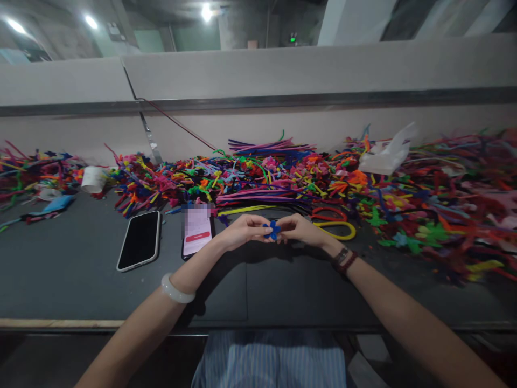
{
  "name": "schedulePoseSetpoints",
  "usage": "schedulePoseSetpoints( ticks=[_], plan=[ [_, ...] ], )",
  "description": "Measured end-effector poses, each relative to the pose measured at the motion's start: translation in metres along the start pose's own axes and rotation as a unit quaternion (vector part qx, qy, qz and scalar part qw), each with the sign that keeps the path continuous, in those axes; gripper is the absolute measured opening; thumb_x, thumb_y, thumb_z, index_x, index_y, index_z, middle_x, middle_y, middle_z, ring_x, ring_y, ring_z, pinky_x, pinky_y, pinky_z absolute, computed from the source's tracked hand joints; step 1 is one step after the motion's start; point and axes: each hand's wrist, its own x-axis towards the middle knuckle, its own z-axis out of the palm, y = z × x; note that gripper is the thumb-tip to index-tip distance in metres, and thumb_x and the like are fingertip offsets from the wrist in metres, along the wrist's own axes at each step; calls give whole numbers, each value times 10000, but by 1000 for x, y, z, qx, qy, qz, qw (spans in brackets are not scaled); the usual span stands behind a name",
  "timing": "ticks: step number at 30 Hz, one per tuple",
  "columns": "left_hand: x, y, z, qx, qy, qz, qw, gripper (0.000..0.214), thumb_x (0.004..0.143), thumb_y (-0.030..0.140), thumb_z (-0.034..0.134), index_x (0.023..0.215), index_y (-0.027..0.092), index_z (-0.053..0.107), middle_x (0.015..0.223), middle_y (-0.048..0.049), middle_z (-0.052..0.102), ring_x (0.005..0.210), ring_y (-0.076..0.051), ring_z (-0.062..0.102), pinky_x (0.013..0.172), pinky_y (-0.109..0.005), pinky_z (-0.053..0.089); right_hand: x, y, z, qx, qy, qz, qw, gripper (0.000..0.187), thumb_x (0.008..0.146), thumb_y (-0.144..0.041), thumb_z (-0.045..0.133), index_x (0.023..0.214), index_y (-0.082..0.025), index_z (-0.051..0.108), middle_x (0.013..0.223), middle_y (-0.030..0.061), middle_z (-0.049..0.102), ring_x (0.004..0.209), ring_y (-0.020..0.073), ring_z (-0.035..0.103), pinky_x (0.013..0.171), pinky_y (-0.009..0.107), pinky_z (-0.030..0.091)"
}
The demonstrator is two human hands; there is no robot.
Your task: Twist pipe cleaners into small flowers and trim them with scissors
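Observation:
Between my two hands, a little above the dark table (pixel 283 293), is a small blue pipe-cleaner flower (pixel 273 230) with several petals. My left hand (pixel 247 231) pinches it from the left, thumb over its near side. From the right, the fingertips of my right hand (pixel 298 229) close on its edge. Just beyond my right hand lie scissors with a red and a yellow handle loop (pixel 343 230); their blades are hidden. Left of my left hand rests a phone with a lit screen (pixel 197 237).
A second phone (pixel 139 241), screen dark, lies farther left. Heaped pipe cleaners (pixel 258 172) in many colours run along the back of the table. A white paper cup (pixel 92 180) lies tipped at the left, and a crumpled white plastic bag (pixel 388 153) sits on the heap at right.

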Motion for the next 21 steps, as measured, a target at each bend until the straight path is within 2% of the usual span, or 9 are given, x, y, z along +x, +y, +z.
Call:
schedulePoseSetpoints(
  ticks=[5, 12, 15, 17, 21],
  plan=[
    [1, -1, -1, 20, -6, 52, 998, 302, 650, 223, 670, 915, 152, 543, 700, -7, 615, 669, -126, 611, 636, -235, 456, 0, -5, 4, -54, 56, -20, 997, 139, 670, -232, 611, 736, -117, 653, 577, -2, 596, 490, 76, 491, 495, 201, 387],
    [0, -1, 0, 81, -27, 121, 989, 292, 693, 225, 632, 949, 154, 509, 671, 5, 596, 669, -111, 594, 668, -223, 431, 0, -6, 7, -74, 36, -21, 996, 165, 693, -264, 578, 688, -108, 633, 551, 3, 572, 484, 81, 483, 464, 194, 359],
    [1, -1, -1, 69, 9, 111, 991, 322, 689, 244, 636, 972, 157, 509, 710, -12, 615, 696, -128, 608, 685, -248, 449, 0, -5, 6, -67, 75, -33, 994, 166, 691, -267, 577, 689, -110, 628, 533, -4, 558, 474, 80, 477, 462, 196, 362],
    [3, -1, -3, 43, 37, 81, 995, 338, 680, 262, 644, 976, 151, 523, 756, -29, 631, 706, -130, 617, 704, -266, 462, 1, -4, 5, -61, 114, -43, 991, 163, 681, -269, 584, 699, -112, 627, 529, -11, 550, 469, 80, 472, 478, 204, 379],
    [5, -3, -5, 28, 59, 26, 998, 274, 652, 275, 665, 845, 94, 593, 760, -54, 642, 703, -114, 615, 742, -263, 466, 2, -1, 5, -74, 157, -53, 983, 150, 678, -248, 569, 707, -114, 630, 524, -16, 542, 468, 86, 478, 497, 217, 400]
  ],
)
